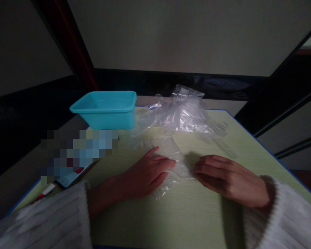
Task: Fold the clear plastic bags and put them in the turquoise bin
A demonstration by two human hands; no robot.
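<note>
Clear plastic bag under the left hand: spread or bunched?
The clear plastic bag is mostly spread: a straight edge shows between left hand and right hand, though its near end crinkles. Cannot tell if folded.

Pale, fluffy sleeves (52, 221) with faint darker ribbing end in fuzzy-edged cuffs (83, 209).

Head camera sits above the near side of the table (171, 221), faces forward and down. Left hand (152, 173) and right hand (220, 175) lie close, below centre; tub (110, 119) farther off, left of centre; pale panel (171, 38) closes the far side.
</note>
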